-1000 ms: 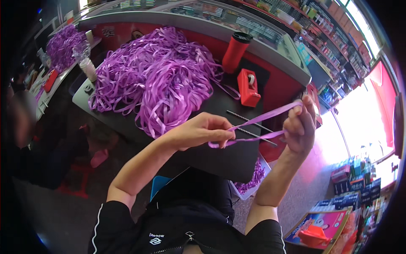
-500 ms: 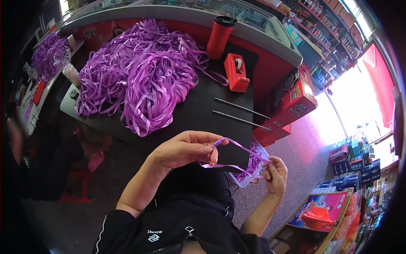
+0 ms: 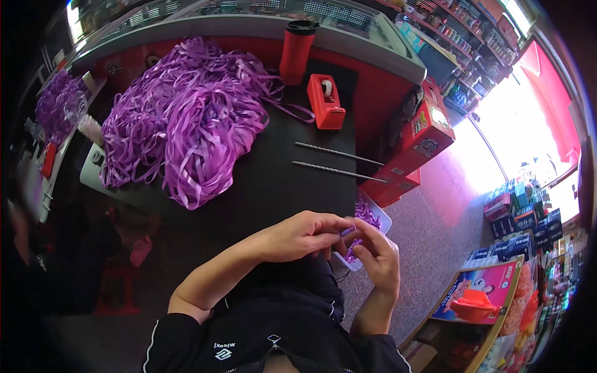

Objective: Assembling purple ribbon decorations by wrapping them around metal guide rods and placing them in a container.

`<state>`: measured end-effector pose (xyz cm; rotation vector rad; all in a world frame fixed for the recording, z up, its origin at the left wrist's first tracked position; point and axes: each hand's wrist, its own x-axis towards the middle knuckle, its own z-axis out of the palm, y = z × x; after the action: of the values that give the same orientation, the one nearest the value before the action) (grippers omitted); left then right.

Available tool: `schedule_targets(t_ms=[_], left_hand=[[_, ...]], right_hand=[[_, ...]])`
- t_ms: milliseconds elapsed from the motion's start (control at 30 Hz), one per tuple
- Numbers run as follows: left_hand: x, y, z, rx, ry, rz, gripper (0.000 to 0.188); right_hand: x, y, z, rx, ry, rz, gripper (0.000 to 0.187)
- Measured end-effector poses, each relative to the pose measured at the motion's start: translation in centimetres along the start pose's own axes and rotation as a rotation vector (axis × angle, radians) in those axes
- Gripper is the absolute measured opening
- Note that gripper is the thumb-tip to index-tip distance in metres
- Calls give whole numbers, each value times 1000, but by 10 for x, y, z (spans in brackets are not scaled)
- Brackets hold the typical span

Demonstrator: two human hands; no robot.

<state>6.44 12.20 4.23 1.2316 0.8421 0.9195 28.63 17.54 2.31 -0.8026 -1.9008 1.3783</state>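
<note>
Head view, looking down: both hands meet just off the near edge of the desk, fingertips together. Left hand comes in from the left, fingers curled and pinched on a short piece of purple ribbon. Right hand faces it, fingers bent inward, nipping the same ribbon from the other side. So the ribbon sits right between the two hands, gripped by both, with only a small bit of it showing past the fingers.

Just behind the hands, a white tray with purple scraps sits at the desk's near right corner, partly hidden by the right hand. Further up the dark desk lie two thin metal rods, side by side and apart from each other. Beyond them stands a red tape dispenser, and behind that a red cup with a black lid. A big ribbon heap, all purple, spreads over the left half of the desk, well apart from the hands. Red cartons are stacked on the floor to the right of the desk.
</note>
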Motion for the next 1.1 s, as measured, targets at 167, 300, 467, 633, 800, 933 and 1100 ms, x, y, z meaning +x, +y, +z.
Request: schedule_targets(t_ms=[167, 300, 467, 633, 800, 933, 1100], left_hand=[[34, 17, 7, 252, 32, -56, 33], [60, 22, 11, 296, -23, -73, 35], [95, 20, 22, 313, -67, -62, 34], [140, 16, 36, 208, -1, 28, 31], [174, -8, 18, 244, 152, 73, 24], [184, -32, -6, 143, 239, 31, 21], [182, -32, -14, 124, 264, -7, 22]], right_hand=[[3, 13, -21, -143, 218, 1, 38], [11, 12, -30, -400, 410, -277, 43], [7, 30, -55, -83, 369, -68, 35], [19, 36, -107, -114, 553, -84, 14], [66, 66, -143, -163, 439, -25, 15], [101, 105, -140, -41, 349, -28, 16], [124, 131, -132, -97, 381, -143, 15]])
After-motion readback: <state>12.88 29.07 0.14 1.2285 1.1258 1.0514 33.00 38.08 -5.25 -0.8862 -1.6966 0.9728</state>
